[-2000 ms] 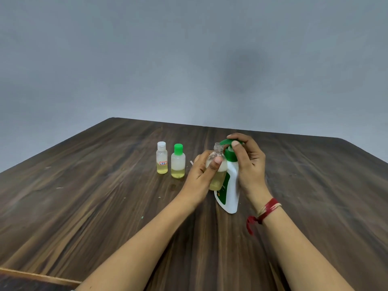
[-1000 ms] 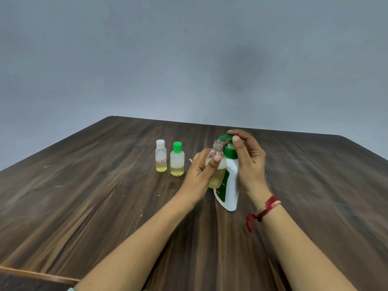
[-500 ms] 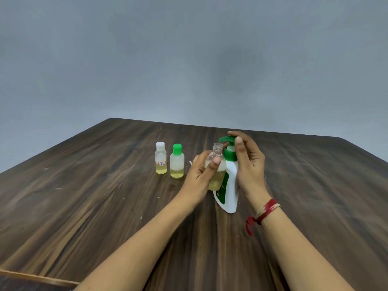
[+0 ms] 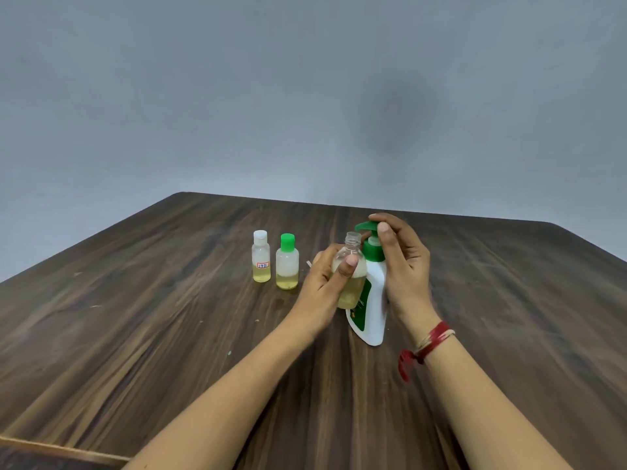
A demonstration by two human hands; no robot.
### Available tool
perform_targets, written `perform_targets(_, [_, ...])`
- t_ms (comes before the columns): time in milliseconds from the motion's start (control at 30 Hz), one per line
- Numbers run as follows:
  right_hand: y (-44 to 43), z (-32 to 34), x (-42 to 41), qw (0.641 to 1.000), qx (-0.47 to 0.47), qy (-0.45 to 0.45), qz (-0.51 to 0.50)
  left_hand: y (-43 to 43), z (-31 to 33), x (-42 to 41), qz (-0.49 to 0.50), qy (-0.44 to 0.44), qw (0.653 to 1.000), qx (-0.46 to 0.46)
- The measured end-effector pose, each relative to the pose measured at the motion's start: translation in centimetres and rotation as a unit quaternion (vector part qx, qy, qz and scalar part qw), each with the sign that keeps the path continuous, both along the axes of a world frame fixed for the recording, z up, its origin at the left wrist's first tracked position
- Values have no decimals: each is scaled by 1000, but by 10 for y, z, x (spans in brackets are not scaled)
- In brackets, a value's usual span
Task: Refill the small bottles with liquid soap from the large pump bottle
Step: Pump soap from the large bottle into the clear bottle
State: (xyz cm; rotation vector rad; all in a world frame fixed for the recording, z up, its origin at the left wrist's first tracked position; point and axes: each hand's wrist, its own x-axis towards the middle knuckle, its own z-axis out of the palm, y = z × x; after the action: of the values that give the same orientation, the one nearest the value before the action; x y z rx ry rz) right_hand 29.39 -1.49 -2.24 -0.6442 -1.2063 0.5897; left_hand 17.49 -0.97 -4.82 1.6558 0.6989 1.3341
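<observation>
Dark, streaked wood-grain table (image 4: 135,317) carries all items. Head view: the left hand (image 4: 325,283) wraps fingers and thumb round the uncapped small bottle (image 4: 351,266), clear plastic, part-filled with yellow liquid, its threaded neck just under the green spout. The right hand (image 4: 403,266) curls over the pump head (image 4: 366,227) of the smooth white pump bottle (image 4: 371,310), centre-right. The cylindrical white-capped bottle (image 4: 261,262) and green-capped bottle (image 4: 287,266) stand side by side, left.

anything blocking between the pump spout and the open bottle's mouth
Nothing visible. The open bottle has no cap, and its mouth sits just under the green spout. The left hand grips the bottle's body, below the mouth; the right hand holds the top of the pump, behind the spout.
</observation>
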Motion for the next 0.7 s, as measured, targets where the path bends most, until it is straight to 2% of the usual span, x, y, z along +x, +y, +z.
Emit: perform_targets(700, [-2,-1,1,1000,2,-5,2,-1,0,0,2,-4,1000,0])
